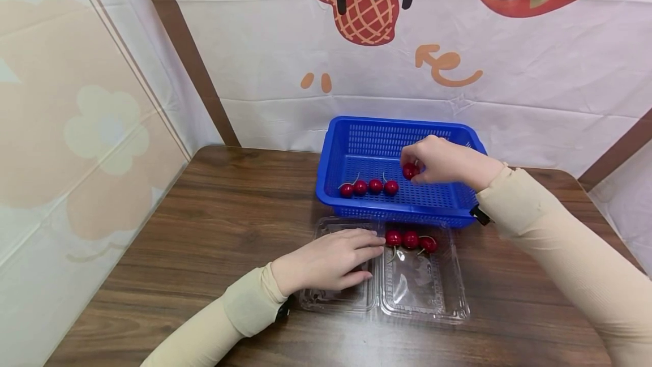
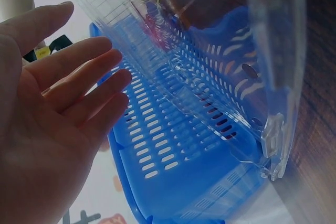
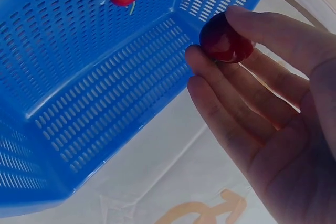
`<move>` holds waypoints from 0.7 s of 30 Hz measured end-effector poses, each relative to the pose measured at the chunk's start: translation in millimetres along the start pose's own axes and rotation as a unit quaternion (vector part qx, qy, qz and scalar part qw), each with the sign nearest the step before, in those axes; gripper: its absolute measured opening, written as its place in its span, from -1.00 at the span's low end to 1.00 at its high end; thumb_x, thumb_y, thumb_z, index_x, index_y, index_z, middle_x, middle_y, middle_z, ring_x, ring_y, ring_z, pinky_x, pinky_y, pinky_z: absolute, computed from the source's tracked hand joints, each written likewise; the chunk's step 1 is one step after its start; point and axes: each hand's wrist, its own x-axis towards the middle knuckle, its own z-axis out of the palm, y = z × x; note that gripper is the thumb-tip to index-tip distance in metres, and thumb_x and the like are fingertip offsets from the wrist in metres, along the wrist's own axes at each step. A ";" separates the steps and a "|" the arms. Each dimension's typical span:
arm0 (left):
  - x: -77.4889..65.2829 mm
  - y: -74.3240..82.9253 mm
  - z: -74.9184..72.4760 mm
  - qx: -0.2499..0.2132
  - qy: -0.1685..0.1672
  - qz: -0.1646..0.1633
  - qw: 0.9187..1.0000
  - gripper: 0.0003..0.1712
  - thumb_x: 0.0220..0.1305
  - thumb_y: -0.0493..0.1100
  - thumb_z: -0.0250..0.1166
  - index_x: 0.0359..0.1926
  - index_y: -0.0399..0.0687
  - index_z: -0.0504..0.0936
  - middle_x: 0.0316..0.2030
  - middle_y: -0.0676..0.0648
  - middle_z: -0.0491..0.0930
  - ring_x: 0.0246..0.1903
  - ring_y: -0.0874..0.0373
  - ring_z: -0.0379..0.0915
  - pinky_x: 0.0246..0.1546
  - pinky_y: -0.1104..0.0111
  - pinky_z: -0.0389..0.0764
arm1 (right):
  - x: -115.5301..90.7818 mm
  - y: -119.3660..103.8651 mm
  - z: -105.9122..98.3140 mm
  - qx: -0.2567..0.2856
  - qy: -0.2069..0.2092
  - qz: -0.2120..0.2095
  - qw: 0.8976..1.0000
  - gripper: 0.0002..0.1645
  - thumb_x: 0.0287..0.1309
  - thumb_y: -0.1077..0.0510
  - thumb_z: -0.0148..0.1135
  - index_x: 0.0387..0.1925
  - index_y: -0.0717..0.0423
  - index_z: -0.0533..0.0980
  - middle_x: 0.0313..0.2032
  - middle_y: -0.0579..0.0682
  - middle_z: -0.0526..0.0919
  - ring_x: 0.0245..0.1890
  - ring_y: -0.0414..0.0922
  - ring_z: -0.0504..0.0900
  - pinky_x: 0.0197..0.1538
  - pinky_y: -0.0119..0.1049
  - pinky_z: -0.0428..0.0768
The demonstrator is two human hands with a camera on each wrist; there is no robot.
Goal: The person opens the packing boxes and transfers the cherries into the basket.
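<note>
Between thumb and fingers, my right hand (image 1: pixel 433 158) pinches a dark red cherry (image 3: pixel 226 38) over the right part of a blue plastic basket (image 1: pixel 399 214). Several more cherries (image 1: pixel 375 186) sit in a row on the basket floor toward its front left. In front of the basket stands a clear plastic clamshell box (image 1: pixel 455 299), opened flat into two halves. Three cherries (image 1: pixel 410 239) lie along the back of its right half. My left hand (image 1: pixel 331 259) is over the left half, fingers extended, fingertips close to the middle edge and the leftmost of those three cherries.
A brown wooden table (image 1: pixel 229 214) carries the basket and box. Behind its back edge hangs a white printed cloth (image 1: pixel 270 61), close to the basket. Another pale flowered cloth (image 1: pixel 76 129) runs along the left side.
</note>
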 end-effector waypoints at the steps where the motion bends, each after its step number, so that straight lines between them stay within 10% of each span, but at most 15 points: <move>1: -0.2 -0.1 0.2 -0.001 0.000 0.000 1.000 -0.44 0.28 0.05 0.07 0.18 -0.20 0.45 0.18 -0.13 0.44 0.22 0.03 0.24 0.29 0.22 0.30 | 1.2 0.2 -0.1 -0.002 -0.003 0.004 1.000 -0.68 -0.16 0.19 0.40 -0.27 0.15 0.57 -0.41 0.02 0.64 -0.44 -0.14 0.56 -0.33 -0.18 0.66; 21: -1.3 0.2 -2.3 -0.008 -0.009 -0.003 1.000 -0.44 0.29 0.05 0.06 0.19 -0.19 0.44 0.20 -0.11 0.42 0.23 0.06 0.22 0.32 0.28 0.23 | 23.6 10.9 8.9 0.017 -0.047 0.037 0.998 -0.65 -0.20 0.24 0.42 -0.26 0.15 0.57 -0.31 0.07 0.66 -0.42 -0.12 0.55 -0.29 -0.17 0.67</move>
